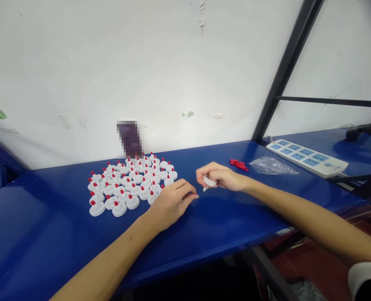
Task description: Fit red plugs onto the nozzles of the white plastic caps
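Note:
Several white round caps with red tips stand in rows on the blue table. My left hand rests on the table right beside the cluster's near right corner, fingers curled, nothing visible in them. My right hand is closed around a single white cap, held just above the table a little to the right of my left hand. A small pile of red pieces lies farther right, behind my right hand.
A clear plastic bag lies next to the red pieces. A white and blue power strip sits at the right rear. A black metal frame post rises by the wall. A blurred dark object stands behind the caps.

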Motion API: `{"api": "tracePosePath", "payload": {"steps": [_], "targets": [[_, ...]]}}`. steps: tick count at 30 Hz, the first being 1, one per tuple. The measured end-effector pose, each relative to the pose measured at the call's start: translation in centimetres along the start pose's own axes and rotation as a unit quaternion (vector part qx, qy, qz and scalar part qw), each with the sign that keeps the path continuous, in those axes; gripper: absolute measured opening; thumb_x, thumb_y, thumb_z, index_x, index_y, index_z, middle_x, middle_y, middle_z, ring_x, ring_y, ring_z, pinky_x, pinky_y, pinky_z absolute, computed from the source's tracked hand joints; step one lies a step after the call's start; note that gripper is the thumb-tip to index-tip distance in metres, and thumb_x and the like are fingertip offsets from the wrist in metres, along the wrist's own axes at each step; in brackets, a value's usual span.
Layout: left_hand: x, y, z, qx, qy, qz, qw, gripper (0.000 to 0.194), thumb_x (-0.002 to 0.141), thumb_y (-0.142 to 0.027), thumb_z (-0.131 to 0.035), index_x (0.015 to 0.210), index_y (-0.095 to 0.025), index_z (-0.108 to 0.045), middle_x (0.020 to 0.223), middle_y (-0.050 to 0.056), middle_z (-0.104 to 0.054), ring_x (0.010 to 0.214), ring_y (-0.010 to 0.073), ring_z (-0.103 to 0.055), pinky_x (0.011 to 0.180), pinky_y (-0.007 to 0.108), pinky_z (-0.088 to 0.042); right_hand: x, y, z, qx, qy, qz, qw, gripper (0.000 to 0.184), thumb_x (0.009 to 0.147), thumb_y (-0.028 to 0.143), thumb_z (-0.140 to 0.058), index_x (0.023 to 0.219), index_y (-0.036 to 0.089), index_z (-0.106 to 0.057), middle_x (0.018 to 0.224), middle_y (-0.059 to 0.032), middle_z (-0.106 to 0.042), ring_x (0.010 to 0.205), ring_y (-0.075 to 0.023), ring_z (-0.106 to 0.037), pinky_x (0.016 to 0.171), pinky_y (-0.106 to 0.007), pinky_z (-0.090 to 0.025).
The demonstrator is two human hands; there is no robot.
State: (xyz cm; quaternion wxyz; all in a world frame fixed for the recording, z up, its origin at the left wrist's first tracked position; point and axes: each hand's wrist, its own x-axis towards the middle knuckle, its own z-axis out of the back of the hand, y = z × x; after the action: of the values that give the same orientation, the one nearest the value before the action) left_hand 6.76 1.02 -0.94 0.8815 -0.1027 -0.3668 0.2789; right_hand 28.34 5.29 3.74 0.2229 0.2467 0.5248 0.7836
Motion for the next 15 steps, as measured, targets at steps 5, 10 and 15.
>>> {"api": "tracePosePath", "payload": {"steps": [5,10,15], "targets": [[0.0,-0.4,0.6,0.026,-0.051,-0.055,0.997,0.003,0.096,-0.018,-0.061,0.098,-0.018,-0.059,0.088,0.002,-0.063,0.075,0.0137,-0.06,0.065,0.023,-0.047,0.4,-1.0,-0.8,0.133,-0.01,0.01,0.991,0.013,0.066,0.015,-0.045,0.073,0.014,-0.057,0.058,0.0025,-0.048,0.052,-0.011,-0.038,0.052,-0.025,-0.028],[-0.1,-0.5,0.7,0.062,-0.042,-0.066,0.995,0.012,0.096,-0.021,-0.061,0.086,-0.017,-0.055,0.08,0.001,-0.06,0.065,0.0121,-0.056,0.059,0.022,-0.044,0.8,-1.6,-1.4,0.17,0.029,0.0,0.985,0.011,0.066,0.015,-0.048,0.074,0.014,-0.055,0.07,-0.0011,-0.052,0.066,-0.0143,-0.048,0.062,-0.027,-0.036],[-0.3,-0.1,0.9,0.094,-0.054,-0.067,0.992,0.015,0.098,-0.025,-0.058,0.085,-0.017,-0.056,0.076,0.0,-0.058,0.061,0.0117,-0.055,0.056,0.022,-0.042,0.8,-1.6,-2.0,0.206,0.056,-0.025,0.977,0.012,0.068,0.011,-0.051,0.078,0.014,-0.057,0.077,-0.0009,-0.053,0.072,-0.0134,-0.051,0.068,-0.027,-0.04]]}}
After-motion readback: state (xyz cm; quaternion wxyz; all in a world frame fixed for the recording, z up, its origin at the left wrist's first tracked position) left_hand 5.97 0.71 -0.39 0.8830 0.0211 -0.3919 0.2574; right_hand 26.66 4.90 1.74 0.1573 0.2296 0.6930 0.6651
